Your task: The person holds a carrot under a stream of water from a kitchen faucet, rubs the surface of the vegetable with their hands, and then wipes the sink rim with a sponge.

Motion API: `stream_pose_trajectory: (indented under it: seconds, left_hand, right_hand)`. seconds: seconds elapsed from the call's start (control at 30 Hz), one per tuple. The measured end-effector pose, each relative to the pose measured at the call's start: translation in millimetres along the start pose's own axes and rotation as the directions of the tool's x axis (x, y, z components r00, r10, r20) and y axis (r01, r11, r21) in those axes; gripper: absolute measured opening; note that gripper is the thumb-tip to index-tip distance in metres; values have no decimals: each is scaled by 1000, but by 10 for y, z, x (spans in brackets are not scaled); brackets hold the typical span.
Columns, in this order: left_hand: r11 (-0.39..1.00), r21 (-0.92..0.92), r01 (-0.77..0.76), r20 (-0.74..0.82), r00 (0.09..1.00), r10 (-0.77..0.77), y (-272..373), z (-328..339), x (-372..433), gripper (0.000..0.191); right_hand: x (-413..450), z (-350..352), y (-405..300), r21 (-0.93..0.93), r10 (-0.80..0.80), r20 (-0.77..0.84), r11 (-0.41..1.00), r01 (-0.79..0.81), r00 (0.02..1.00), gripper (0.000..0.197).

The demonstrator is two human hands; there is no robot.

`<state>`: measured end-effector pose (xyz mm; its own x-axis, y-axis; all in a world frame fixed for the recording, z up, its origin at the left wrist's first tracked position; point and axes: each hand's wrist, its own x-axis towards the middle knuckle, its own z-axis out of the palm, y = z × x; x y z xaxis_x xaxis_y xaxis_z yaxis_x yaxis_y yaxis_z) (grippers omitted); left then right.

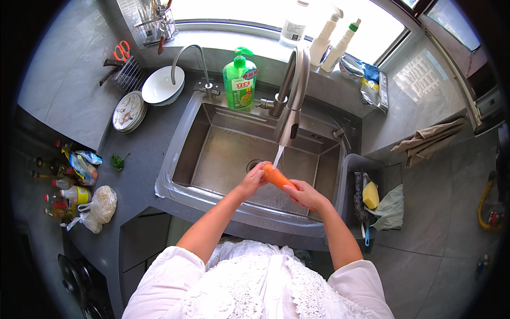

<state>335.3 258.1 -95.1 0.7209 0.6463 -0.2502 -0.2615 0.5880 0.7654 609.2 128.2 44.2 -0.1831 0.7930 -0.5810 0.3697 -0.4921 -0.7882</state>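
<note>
An orange carrot (pixel 279 178) is held slantwise over the stainless steel sink (pixel 223 147). My left hand (pixel 253 178) grips its upper left end, and my right hand (pixel 305 194) is closed around the lower right part. Water (pixel 278 156) runs from the pull-down faucet (pixel 287 123) onto the carrot near my left fingers. Below and behind my left hand the round drain (pixel 255 165) shows partly. The carrot's lower right tip is mostly covered by my right hand.
Behind the sink stand a green dish soap bottle (pixel 240 81) and a slim curved tap (pixel 204 60). Left on the counter are a white bowl (pixel 163 85), stacked plates (pixel 128 111) and a green leaf (pixel 118 162). A grey caddy (pixel 350 171) with a yellow sponge (pixel 371 195) hangs at right.
</note>
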Motion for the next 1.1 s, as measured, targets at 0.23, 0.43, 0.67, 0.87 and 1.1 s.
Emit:
stream_pose_trajectory:
  seconds: [0.23,0.43,0.67,0.87,1.1]
  left_hand:
    - [1000,-4,0,-4,1000,0,-44,13,-56,54]
    - [998,24,63,-101,993,-61,32,179,-43,47]
    - [999,41,26,-31,999,-24,13,102,-87,53]
    - [999,-23,46,-20,999,-47,-106,102,3,55]
    - [998,-52,-46,-129,991,39,-201,184,1,49]
  right_hand:
    - [76,-21,188,56,54,44,997,-56,998,49]
    - [192,174,405,-317,-130,-165,946,72,978,63]
    - [92,419,43,-608,-265,-298,793,31,917,72]
    - [83,384,-70,-634,-220,-311,772,-29,925,65]
    - [131,470,-168,-644,-181,-343,760,-90,922,61]
